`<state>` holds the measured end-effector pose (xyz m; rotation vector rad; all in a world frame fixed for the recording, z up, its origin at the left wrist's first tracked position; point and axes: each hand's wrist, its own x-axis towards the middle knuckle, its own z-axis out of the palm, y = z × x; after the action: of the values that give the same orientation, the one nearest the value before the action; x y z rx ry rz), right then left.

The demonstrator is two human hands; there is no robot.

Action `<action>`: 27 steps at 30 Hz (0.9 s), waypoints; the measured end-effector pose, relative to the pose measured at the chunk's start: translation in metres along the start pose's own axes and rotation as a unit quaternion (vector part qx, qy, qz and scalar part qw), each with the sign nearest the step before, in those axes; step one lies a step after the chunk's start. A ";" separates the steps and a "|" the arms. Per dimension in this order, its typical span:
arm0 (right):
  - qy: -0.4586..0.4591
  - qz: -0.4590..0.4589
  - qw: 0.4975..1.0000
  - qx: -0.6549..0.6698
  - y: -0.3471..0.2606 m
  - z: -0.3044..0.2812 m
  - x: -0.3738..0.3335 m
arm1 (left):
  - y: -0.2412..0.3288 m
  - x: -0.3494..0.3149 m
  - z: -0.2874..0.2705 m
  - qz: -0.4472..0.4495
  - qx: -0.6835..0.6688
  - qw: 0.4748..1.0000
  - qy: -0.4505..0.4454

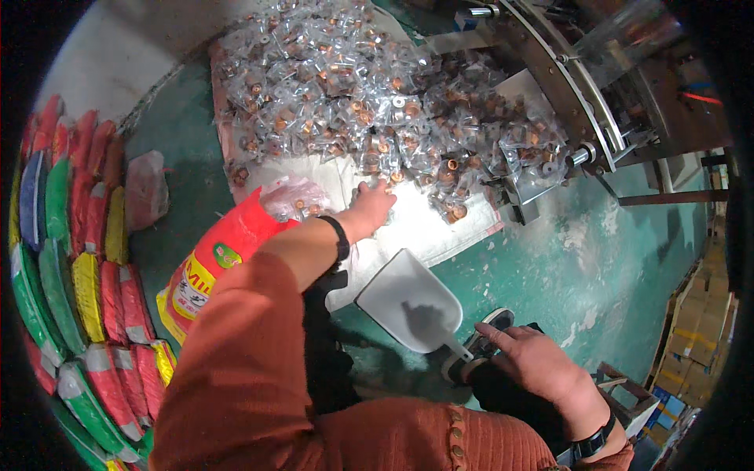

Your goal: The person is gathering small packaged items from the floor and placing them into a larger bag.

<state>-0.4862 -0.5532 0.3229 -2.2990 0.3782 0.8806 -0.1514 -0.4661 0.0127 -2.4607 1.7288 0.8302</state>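
Observation:
My left hand (372, 209) reaches down to the near edge of a broad heap of small clear plastic packets (330, 94). Copper-coloured and silvery metal parts show inside them. The fingers of this hand are curled in at the packets, and what lies between them is hidden. Beneath the heap, a whitish cloth (416, 212) is spread on the floor. A white scoop (412, 302) lies partly over the cloth's near edge, its handle pointing toward my right foot. My right hand (542, 365) rests by my right knee, fingers stretched and holding nothing.
Beside my left forearm stands a red and yellow bag (212, 255), with a pinkish plastic bag (294, 196) behind it. Stacked colourful sacks (98, 275) line the left side. A metal machine frame (577, 74) overhangs the heap's right end. Cardboard boxes (699, 306) stand far right.

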 end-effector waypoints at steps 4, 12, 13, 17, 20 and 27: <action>0.013 -0.001 1.000 -0.001 -0.003 0.006 -0.005 | -0.023 -0.014 -0.070 -0.012 0.044 0.996 -0.070; 0.024 -0.018 0.999 -0.016 -0.010 0.010 -0.013 | -0.066 -0.142 -0.093 -0.088 0.121 0.942 -0.299; 0.013 -0.021 1.000 -0.010 -0.011 0.009 -0.013 | -0.063 -0.143 -0.092 -0.090 0.120 0.943 -0.298; 0.002 -0.017 1.000 -0.020 -0.010 0.010 -0.009 | -0.036 -0.108 -0.104 -0.026 0.173 0.930 -0.323; -0.006 -0.020 1.000 -0.014 -0.005 0.008 -0.002 | -0.015 -0.030 -0.119 0.039 0.184 0.965 -0.184; 0.025 0.028 0.999 0.010 0.000 -0.009 0.001 | -0.004 0.035 -0.158 -0.031 0.088 0.984 0.153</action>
<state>-0.4816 -0.5591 0.3274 -2.3050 0.4734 0.8425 -0.0745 -0.5443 0.1321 -2.6098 1.7112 0.2871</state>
